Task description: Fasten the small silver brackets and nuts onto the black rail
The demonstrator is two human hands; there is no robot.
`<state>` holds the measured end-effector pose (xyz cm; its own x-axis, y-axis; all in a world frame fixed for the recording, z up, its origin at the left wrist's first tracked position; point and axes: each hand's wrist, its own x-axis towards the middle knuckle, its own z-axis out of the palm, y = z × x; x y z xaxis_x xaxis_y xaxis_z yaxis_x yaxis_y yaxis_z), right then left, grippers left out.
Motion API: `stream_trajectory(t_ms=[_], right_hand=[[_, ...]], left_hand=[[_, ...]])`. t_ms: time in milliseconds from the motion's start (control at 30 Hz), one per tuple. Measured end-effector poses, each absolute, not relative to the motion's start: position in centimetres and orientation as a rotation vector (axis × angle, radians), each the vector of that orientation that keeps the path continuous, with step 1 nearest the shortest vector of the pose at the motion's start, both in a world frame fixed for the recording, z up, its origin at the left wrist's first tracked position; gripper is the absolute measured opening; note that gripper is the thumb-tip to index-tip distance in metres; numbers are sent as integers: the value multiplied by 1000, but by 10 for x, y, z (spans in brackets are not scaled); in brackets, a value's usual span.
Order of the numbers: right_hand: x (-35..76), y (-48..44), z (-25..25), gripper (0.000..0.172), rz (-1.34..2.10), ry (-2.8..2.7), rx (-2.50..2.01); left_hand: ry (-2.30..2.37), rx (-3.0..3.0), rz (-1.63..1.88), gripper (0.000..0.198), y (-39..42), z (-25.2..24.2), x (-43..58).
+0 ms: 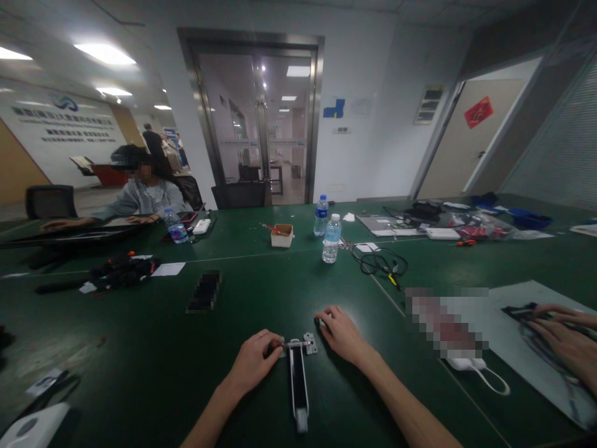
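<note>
In front of me on the green table lies a long, narrow piece (297, 379) with a pale frame, a dark middle and a grey tab at its near end. A thin metal rod crosses its far end, and a small metal bracket with holes (310, 344) sits at the rod's right end. The thumb and fingers of my left hand (258, 356) pinch the rod's left end, where a bit of metal shows beside the fingertips. My right hand (339, 333) rests on the table just right of the bracket, apart from it, fingers loosely bent. A dark spot by its fingertips is too small to name.
Two water bottles (331, 239) and a small box (282, 236) stand ahead. Cables (380, 258) lie to the right. Another person's hands (559, 330) work over a pale board (517, 298). A dark phone-like slab (205, 291) lies left; a seated person (149, 193) is across.
</note>
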<state>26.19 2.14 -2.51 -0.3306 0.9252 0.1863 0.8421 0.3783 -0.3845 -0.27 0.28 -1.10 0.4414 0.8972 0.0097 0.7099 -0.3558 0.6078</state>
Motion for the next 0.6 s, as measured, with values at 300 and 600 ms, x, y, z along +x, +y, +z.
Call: stream_trajectory(t_ms=[300,600], right_hand=[[257,21,-24,9,401,-2172,-1544],[223,-1,-12,18,691,-2055,-1071]], left_hand=[[1360,2183,604,19,3,-13,-3],[1235,2265,888,18,-6,-14,6]])
